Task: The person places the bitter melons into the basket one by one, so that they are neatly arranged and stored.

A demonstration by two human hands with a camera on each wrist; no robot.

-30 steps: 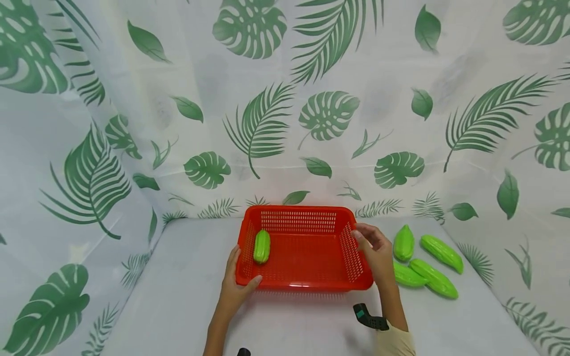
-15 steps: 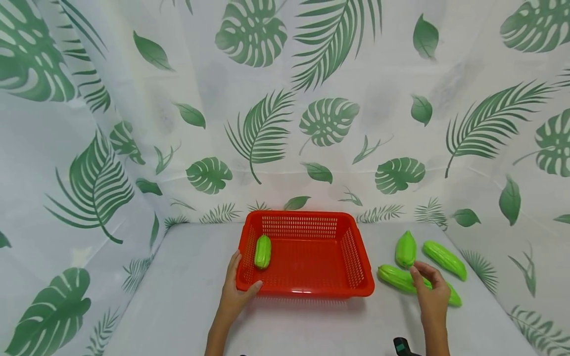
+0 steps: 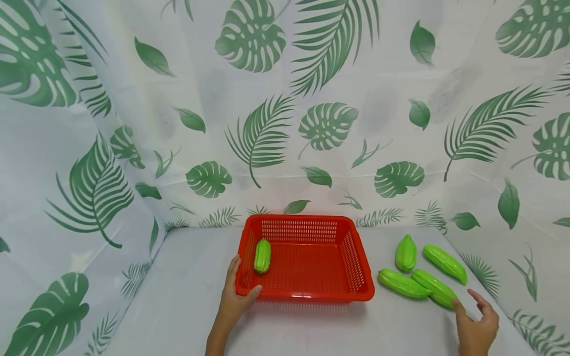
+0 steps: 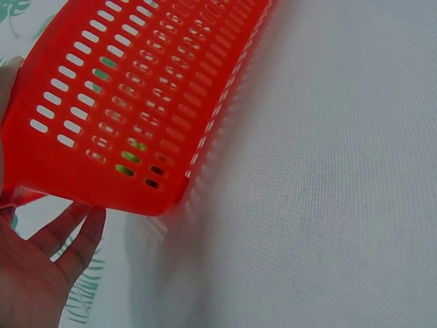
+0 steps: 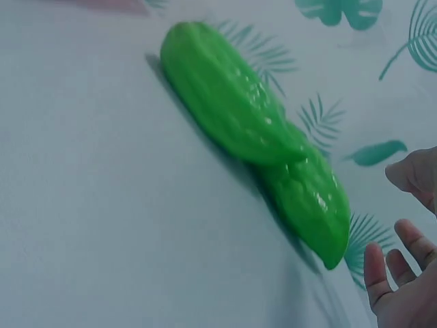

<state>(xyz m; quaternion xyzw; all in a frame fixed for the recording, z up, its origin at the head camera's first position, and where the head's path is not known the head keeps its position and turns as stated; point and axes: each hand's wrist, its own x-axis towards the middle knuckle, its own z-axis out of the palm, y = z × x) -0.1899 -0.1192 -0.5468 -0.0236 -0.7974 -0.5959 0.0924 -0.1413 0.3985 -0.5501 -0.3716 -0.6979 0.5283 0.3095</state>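
Note:
A red plastic basket with slotted walls stands in the middle of the table. One glossy green bitter melon lies inside along its left wall. My left hand grips the basket's front left corner, thumb at the front rim and fingers along the left side. To the right of the basket lie several more bitter melons, among them an upright-pointing one and a slanted one. Two others overlap, the left one against the right one. My right hand, fingers spread and holding nothing, is just beyond this pair's near end.
White sheeting printed with green leaves rises behind the basket and along both sides. A white cloth covers the table.
My right hand has left the basket's right side, passed over the bitter melons and come to their near right. My left hand keeps its grip on the basket.

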